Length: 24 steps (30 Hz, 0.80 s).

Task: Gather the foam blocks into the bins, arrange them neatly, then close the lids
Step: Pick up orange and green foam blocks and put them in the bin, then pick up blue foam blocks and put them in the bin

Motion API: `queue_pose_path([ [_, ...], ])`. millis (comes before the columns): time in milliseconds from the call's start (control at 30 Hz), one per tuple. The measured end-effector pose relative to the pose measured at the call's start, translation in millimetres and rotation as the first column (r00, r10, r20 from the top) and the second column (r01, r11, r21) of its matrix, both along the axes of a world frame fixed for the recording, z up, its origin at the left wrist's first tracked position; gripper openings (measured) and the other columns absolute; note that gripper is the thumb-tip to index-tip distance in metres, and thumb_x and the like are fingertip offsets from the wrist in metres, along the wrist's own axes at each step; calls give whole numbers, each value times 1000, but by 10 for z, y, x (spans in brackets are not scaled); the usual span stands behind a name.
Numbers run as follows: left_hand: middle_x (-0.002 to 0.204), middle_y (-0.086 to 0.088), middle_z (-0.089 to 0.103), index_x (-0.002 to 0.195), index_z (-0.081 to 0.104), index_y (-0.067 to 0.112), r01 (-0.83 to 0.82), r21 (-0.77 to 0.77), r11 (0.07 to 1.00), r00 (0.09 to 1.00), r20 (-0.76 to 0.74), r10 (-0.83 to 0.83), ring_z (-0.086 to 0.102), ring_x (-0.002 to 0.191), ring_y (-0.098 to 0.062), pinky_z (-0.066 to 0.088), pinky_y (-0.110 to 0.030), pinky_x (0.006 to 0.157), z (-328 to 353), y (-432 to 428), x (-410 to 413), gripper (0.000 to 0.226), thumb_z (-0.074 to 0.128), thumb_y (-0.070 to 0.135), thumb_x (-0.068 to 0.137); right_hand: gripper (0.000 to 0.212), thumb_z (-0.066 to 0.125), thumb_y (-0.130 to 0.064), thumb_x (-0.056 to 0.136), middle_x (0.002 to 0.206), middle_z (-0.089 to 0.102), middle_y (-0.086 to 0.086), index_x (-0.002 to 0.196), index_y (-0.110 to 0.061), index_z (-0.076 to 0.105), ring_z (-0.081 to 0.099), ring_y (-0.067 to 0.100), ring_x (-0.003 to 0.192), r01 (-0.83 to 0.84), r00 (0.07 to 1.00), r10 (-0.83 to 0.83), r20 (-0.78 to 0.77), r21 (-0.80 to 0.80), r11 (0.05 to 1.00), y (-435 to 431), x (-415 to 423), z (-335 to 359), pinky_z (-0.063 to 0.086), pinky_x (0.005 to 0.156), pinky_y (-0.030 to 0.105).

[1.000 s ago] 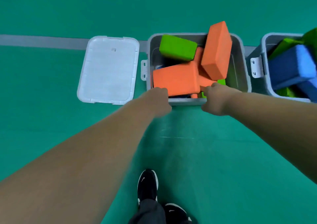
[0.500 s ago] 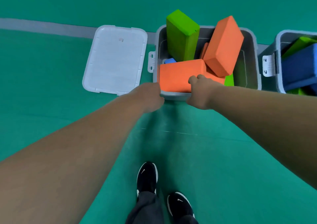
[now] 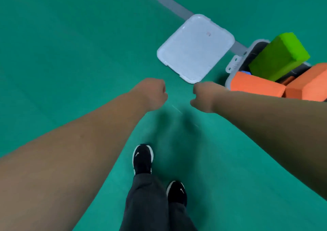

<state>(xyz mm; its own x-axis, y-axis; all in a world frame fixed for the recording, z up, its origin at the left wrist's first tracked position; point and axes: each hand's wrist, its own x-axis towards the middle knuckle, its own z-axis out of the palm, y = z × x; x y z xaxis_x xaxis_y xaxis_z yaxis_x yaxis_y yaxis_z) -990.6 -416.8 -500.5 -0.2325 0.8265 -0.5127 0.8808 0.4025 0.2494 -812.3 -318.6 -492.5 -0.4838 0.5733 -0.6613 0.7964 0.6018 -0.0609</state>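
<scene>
Both hands are out in front of me, low over the green floor (image 3: 70, 53). The left hand (image 3: 152, 92) and the right hand (image 3: 205, 96) have their fingers curled under like fists, and I can see nothing held in either. The right one is just short of the white lid's (image 3: 194, 48) nearest corner.

The lid lies flat on the floor just beside the grey bin (image 3: 235, 66), on its latch side. Its long axis runs diagonally, from far-right to near-left, roughly along the bin's side wall.

I'd say I'm between arranging and closing. The blocks are in the bin but not tidy. A green foam block (image 3: 279, 55) leans tilted with its long axis slanting up and away to the right, well above the rim. An orange foam block (image 3: 254, 85) lies along the near wall, also above the rim, and a second orange block (image 3: 311, 83) is wedged beside it.

Before the lid can seat, those blocks probably need laying flat and pressing down. After that the lid needs a two-handed lift and a turn to line up with the rim.
</scene>
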Motion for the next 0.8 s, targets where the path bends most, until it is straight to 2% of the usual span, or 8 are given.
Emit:
queue_pose_path([
  [100,120,-15,70,117,68,11,-128,-35,991,992,-26,127,63,116,-36,52,-36,90,35,-1017,-429,30,52,26,97,46,53,-37,96,131,61,13,135,-12,54,59,36,119,-181,983,181,-23,-8,983,-681,-740,19,52,92,40],
  [200,120,-15,70,117,68,11,-273,-77,959,962,-48,270,63,115,-36,51,-36,87,24,-2131,-726,29,51,25,97,41,54,-35,96,126,64,14,128,-11,60,60,36,119,-395,918,394,-44,-28,918,-1621,-1367,2,51,90,36],
  [300,117,-14,71,114,68,12,-437,-102,894,899,-53,434,64,112,-37,51,-35,86,-47,-3231,-875,28,52,26,97,23,53,-30,95,96,61,13,93,-8,60,64,35,105,-595,804,594,-42,-62,801,-2650,-1773,-21,44,74,31],
  [367,115,-12,71,113,68,14,-535,-121,836,844,-45,534,63,111,-36,51,-34,85,-154,-3954,-863,26,52,27,97,20,51,-27,96,90,57,11,87,-10,56,59,33,91,-698,716,697,-32,-68,713,-3339,-1930,-48,41,70,30],
  [433,114,-13,71,111,68,14,-593,-161,789,802,-34,596,63,109,-37,51,-34,84,-296,-4666,-760,26,51,27,97,18,50,-24,98,93,60,11,91,-10,59,57,34,88,-770,635,772,-3,-75,633,-4010,-2010,-127,42,70,30],
  [600,115,-15,69,115,68,13,-688,-251,681,708,-25,706,63,109,-38,55,-38,88,-488,-6438,-346,30,50,27,96,30,47,-25,102,120,67,17,113,-5,67,64,37,113,-865,493,870,26,-97,493,-5677,-1943,-365,41,73,29],
  [700,115,-15,69,114,67,12,-768,-240,593,619,-41,785,63,108,-38,55,-39,87,-481,-7594,-104,30,50,27,96,34,46,-27,102,126,66,20,112,-3,67,62,38,118,-882,452,892,21,-136,451,-6746,-1893,-396,41,76,30],
  [800,116,-16,68,114,66,10,-839,-275,470,503,-59,862,63,109,-38,55,-39,88,-417,-8825,181,29,50,26,96,28,46,-26,101,118,67,22,96,-7,64,63,38,116,-922,365,930,-34,-155,356,-7895,-1906,-298,43,76,29],
])
